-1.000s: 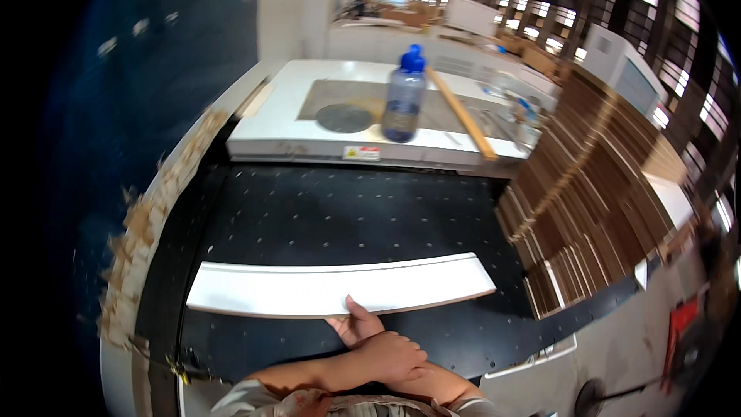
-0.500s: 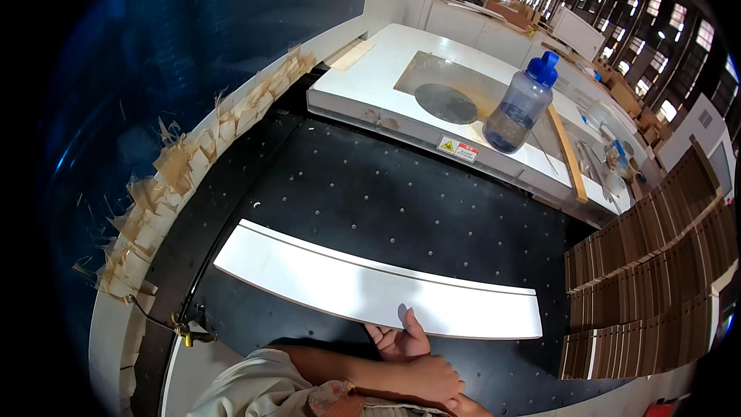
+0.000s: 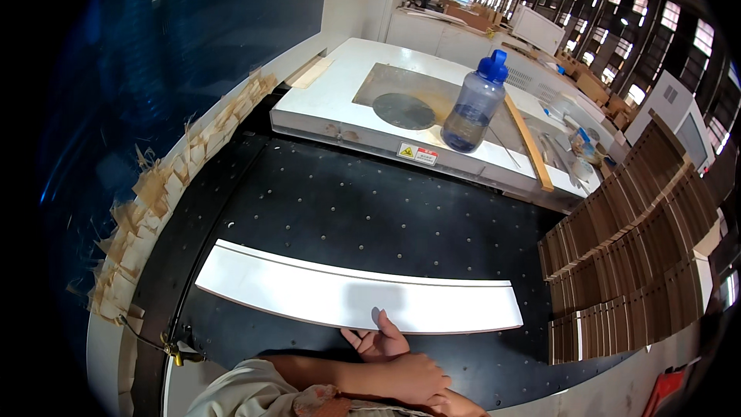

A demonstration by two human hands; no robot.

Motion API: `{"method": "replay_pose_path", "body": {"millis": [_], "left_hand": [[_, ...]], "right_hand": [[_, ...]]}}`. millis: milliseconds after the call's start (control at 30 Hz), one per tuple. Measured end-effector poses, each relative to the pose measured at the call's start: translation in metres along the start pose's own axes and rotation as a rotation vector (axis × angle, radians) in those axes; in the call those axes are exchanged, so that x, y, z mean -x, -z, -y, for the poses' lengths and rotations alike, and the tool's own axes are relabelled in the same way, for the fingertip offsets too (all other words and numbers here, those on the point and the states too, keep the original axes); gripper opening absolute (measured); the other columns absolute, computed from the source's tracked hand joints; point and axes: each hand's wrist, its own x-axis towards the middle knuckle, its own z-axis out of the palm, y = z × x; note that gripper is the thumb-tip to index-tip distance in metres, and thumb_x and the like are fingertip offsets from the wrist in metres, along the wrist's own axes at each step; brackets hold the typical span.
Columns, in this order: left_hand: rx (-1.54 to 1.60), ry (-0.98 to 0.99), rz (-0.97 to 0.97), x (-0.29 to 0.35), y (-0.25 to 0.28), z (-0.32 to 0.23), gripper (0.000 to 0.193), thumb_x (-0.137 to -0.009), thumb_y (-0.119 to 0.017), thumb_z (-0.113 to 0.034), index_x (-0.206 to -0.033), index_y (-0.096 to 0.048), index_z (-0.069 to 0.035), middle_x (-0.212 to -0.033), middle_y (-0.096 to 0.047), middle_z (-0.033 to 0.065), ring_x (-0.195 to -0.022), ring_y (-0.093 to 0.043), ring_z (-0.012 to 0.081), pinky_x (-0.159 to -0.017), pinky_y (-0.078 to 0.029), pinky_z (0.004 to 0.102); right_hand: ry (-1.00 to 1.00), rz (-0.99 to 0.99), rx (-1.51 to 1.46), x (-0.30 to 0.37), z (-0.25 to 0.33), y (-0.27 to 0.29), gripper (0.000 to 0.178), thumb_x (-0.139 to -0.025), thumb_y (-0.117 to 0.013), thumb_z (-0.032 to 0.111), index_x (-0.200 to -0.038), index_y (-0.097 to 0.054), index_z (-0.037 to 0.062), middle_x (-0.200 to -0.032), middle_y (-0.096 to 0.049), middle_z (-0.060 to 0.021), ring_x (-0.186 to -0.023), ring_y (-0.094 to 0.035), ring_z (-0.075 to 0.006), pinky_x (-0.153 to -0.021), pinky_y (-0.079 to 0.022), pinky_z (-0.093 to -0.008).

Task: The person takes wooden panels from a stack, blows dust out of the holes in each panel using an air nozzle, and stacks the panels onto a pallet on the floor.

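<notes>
Long white board (image 3: 359, 297) lies flat on the black perforated surface (image 3: 363, 208), running from 9 o'clock to 3 o'clock across the lower middle of view, bent by the lens.

Hands come in at 6 o'clock, crossed or stacked. One hand (image 3: 378, 340), fingers spread open, rests against the board's near edge, thumb tip lying on the white face; which arm it belongs to I cannot tell for sure, it reads as the left. The other hand (image 3: 413, 378) sits just behind it at 6 o'clock, curled loosely over the forearm, not on the board; whether it grips anything cannot be told.

Board is directly at 12 o'clock of both hands, touching the forward one only.

Beyond the board, at 12 o'clock, a white machine top (image 3: 401, 123) with a round grey disc (image 3: 404, 110). On it a clear bottle (image 3: 475, 108) with blue cap, upright, and a wooden strip (image 3: 529, 143) just beside it at 3 o'clock.

Brown slats (image 3: 625, 255) stacked at 3 o'clock. Torn paper tape scraps (image 3: 166, 193) along the rim at 9 to 10 o'clock.
</notes>
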Motion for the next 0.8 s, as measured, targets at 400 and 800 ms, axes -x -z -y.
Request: {"method": "replay_pose_path", "body": {"millis": [400, 800], "left_hand": [[-0.009, 0.054, 0.131, -0.0007, 0.0047, -0.0023, 0.041, -0.086, -0.047, -0.042, -0.082, -0.056, -0.002, -0.072, -0.062, 0.0115, -0.07, -0.06, 0.0289, -0.063, -0.046, 0.0402], [-0.028, 0.037, 0.097, 0.001, 0.0058, -0.0035, 0.042, -0.086, -0.046, -0.042, -0.08, -0.056, -0.002, -0.071, -0.061, 0.012, -0.068, -0.06, 0.0288, -0.062, -0.045, 0.0394]], "right_hand": [[-0.006, -0.01, -0.018, 0.0018, -0.001, -0.0017, 0.04, -0.088, -0.056, 0.03, -0.123, -0.044, 0.0174, -0.122, -0.052, 0.0035, -0.117, -0.047, -0.0148, -0.098, -0.037, -0.0436], [-0.002, -0.013, -0.025, 0.0015, -0.0014, -0.0017, 0.039, -0.089, -0.055, 0.029, -0.125, -0.043, 0.0178, -0.123, -0.051, 0.0025, -0.116, -0.047, -0.0158, -0.096, -0.038, -0.0435]]}}
